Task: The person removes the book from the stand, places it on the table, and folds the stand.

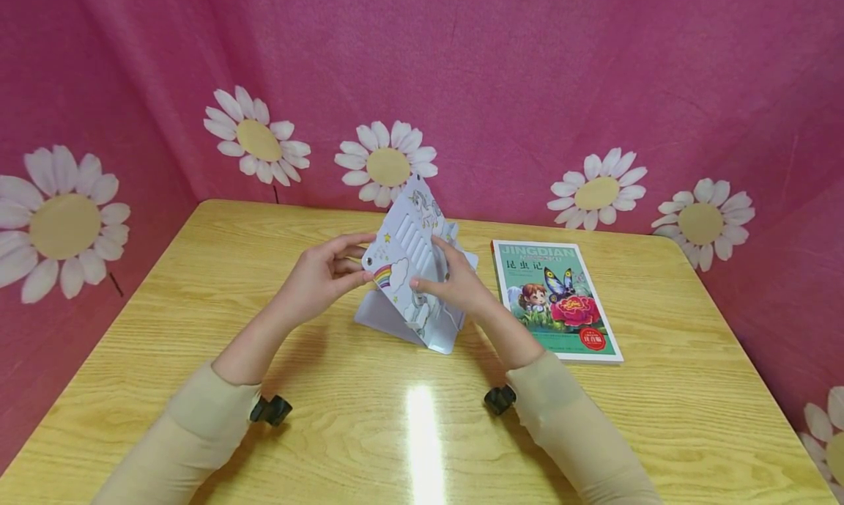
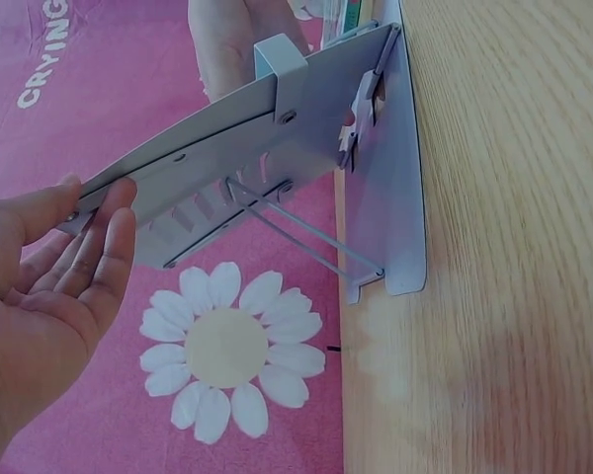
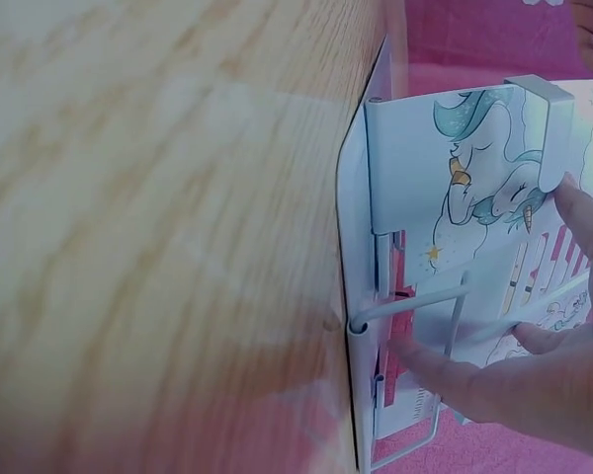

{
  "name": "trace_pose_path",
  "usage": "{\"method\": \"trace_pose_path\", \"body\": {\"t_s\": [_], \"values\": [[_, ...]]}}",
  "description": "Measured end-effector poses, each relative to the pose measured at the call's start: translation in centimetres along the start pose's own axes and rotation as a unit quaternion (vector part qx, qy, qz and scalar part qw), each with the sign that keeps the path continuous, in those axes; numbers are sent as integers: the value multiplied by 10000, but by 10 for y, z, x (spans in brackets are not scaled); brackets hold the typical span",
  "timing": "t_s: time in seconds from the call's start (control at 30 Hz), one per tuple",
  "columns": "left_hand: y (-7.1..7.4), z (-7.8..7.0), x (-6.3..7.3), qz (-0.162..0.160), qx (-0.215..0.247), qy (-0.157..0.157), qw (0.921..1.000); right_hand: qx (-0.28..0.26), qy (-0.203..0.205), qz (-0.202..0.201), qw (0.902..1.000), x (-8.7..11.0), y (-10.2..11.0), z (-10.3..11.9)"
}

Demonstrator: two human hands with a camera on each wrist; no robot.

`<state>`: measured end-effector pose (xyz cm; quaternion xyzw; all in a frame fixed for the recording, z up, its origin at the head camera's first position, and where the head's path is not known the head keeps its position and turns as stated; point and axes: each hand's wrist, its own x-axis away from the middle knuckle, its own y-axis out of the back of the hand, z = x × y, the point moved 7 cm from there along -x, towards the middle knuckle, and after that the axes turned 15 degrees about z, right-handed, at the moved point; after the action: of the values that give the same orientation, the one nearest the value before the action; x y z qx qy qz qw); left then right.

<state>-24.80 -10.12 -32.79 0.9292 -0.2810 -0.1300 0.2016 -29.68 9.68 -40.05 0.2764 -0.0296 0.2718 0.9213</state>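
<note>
A white metal book stand (image 1: 400,245), printed with unicorns, a rainbow and stars, stands tilted on the table. My left hand (image 1: 327,276) pinches the upper left edge of its panel, thumb on the front and fingers behind. In the left wrist view, the panel's back shows a row of slots and a thin wire support (image 2: 311,240) running down to the base (image 2: 390,188). My right hand (image 1: 455,279) is spread against the printed front. Its fingers touch the panel near a white clip (image 3: 555,138) and a bent wire arm (image 3: 415,302).
A green picture book (image 1: 550,300) with a butterfly and a red flower lies flat right of the stand. The light wood table (image 1: 349,432) meets a pink daisy-print cloth (image 1: 488,87) behind and at the sides.
</note>
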Motion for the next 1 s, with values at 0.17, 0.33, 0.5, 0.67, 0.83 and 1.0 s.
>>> {"method": "trace_pose_path", "body": {"t_s": [0.17,0.33,0.5,0.67,0.83,1.0], "values": [[0,-1,0,-33,-14,-4,10000,-72,7,40,10000,0,0,1],[-2,-2,-1,-71,2,20,10000,-310,133,142,9993,-1,2,0],[-5,-2,-2,-118,19,84,9999,-628,280,321,9971,0,2,3],[-8,-4,-1,-205,7,56,9998,-556,334,355,9973,-4,4,-1],[-11,-5,1,-296,48,-33,9995,-455,377,454,9972,-6,5,-3],[-14,-6,3,-401,38,-3,9992,-485,555,595,9955,-8,6,-4]]}}
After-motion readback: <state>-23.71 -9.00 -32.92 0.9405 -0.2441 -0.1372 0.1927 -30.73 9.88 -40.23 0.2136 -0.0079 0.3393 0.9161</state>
